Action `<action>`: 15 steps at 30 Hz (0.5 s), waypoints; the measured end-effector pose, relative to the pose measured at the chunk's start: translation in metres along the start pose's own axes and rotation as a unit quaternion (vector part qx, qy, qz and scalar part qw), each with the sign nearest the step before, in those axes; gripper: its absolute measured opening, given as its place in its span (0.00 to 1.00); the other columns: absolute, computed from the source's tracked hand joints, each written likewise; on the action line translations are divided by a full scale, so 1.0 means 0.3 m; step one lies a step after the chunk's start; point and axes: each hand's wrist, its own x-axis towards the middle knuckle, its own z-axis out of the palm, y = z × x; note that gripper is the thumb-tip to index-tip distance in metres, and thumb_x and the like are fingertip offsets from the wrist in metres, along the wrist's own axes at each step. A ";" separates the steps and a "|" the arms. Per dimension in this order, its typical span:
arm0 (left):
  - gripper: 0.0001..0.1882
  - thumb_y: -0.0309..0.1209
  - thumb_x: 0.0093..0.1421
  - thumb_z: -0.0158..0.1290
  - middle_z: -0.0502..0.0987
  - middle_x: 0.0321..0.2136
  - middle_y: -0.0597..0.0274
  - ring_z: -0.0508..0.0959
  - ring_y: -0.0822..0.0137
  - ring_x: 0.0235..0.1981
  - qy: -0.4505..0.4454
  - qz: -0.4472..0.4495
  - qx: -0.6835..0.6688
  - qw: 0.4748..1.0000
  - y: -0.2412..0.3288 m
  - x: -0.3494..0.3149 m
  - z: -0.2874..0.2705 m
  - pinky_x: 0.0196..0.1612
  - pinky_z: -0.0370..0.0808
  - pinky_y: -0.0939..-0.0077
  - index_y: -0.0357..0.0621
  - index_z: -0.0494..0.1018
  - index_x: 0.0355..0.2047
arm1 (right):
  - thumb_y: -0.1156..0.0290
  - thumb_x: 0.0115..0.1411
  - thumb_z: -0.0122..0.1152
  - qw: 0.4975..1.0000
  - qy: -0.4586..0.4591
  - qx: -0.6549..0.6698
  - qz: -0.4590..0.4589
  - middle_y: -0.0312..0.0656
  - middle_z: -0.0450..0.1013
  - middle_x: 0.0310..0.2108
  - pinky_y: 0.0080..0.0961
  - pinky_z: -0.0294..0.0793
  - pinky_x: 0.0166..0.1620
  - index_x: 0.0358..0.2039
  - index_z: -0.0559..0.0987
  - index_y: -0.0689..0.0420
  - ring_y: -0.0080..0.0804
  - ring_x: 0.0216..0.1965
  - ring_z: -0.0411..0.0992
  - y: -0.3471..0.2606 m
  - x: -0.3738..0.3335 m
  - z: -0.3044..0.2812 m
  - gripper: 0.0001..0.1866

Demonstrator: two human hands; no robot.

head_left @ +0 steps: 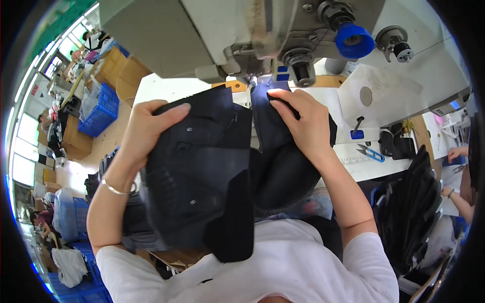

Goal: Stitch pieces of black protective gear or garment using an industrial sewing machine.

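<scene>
Worktable, white (pixel 160 92): spreads under the machine, presumably to carry cloth flat.

Sewing machine, pale (pixel 217 30): overhangs the far side; bright light falls beneath it, likely so I can see the edge in my right fingers.

Stack of dark pieces (pixel 411 212): hangs at my right, probably for easy reach.

Black panel (pixel 202 161): raised before my chest, left of the needle area (pixel 254 81), lower end drooping; I judge it is held aside for a clear view.

Black right-hand piece (pixel 278 174): top end near the needle area, remainder bunched toward me; whether it joins the panel, I cannot tell.

Left hand (pixel 149 126): gripping the panel's upper left edge, thumb on top, fingers largely hidden.

Right hand (pixel 307 121): pinching the right-hand piece near its top, seemingly for fine control.

Blue snips (pixel 374 154): on the worktable, apparently handy yet clear of the cloth.

Metal studs, two (pixel 190 130): set in the panel.
</scene>
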 end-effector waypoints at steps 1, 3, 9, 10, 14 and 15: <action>0.15 0.34 0.57 0.63 0.80 0.26 0.62 0.78 0.77 0.23 -0.010 -0.023 -0.028 0.999 -0.021 0.036 0.023 0.27 0.75 0.84 0.31 0.79 0.33 | 0.68 0.55 0.66 1.000 0.003 0.001 0.004 0.36 0.72 0.24 0.27 0.70 0.24 0.37 0.82 0.50 0.33 0.22 0.73 0.010 -0.002 0.006 0.08; 0.15 0.35 0.57 0.63 0.81 0.27 0.62 0.78 0.77 0.23 -0.015 -0.029 -0.044 0.999 -0.066 0.100 0.027 0.27 0.75 0.83 0.31 0.79 0.35 | 0.68 0.54 0.67 1.000 0.010 -0.008 -0.004 0.34 0.71 0.22 0.27 0.69 0.22 0.37 0.82 0.49 0.32 0.20 0.72 0.019 -0.010 0.027 0.09; 0.15 0.34 0.59 0.61 0.81 0.30 0.62 0.78 0.78 0.26 -0.010 -0.014 -0.118 0.993 -0.056 0.133 0.070 0.30 0.76 0.85 0.32 0.78 0.37 | 0.69 0.54 0.67 0.999 0.043 0.013 0.010 0.34 0.68 0.20 0.27 0.67 0.21 0.36 0.82 0.49 0.30 0.19 0.70 0.024 0.005 0.012 0.08; 0.15 0.34 0.59 0.61 0.81 0.30 0.62 0.78 0.78 0.26 -0.010 -0.017 -0.117 0.993 -0.060 0.140 0.067 0.30 0.76 0.85 0.32 0.78 0.37 | 0.69 0.54 0.67 0.998 0.054 0.025 0.009 0.34 0.68 0.20 0.27 0.67 0.21 0.36 0.82 0.49 0.30 0.19 0.70 0.032 0.004 0.020 0.08; 0.13 0.32 0.60 0.60 0.81 0.31 0.60 0.80 0.75 0.27 0.012 0.012 -0.155 0.988 -0.037 0.115 0.051 0.31 0.77 0.83 0.31 0.78 0.38 | 0.69 0.55 0.67 0.999 0.046 0.004 0.021 0.34 0.67 0.20 0.26 0.67 0.20 0.36 0.82 0.50 0.30 0.19 0.70 0.031 -0.003 0.021 0.08; 0.13 0.30 0.60 0.59 0.81 0.31 0.59 0.80 0.75 0.28 0.005 -0.008 -0.185 0.983 -0.033 0.098 0.049 0.31 0.78 0.83 0.31 0.78 0.38 | 0.69 0.55 0.67 0.999 0.046 0.003 0.024 0.34 0.67 0.20 0.26 0.67 0.20 0.36 0.82 0.50 0.30 0.19 0.70 0.025 0.000 0.020 0.08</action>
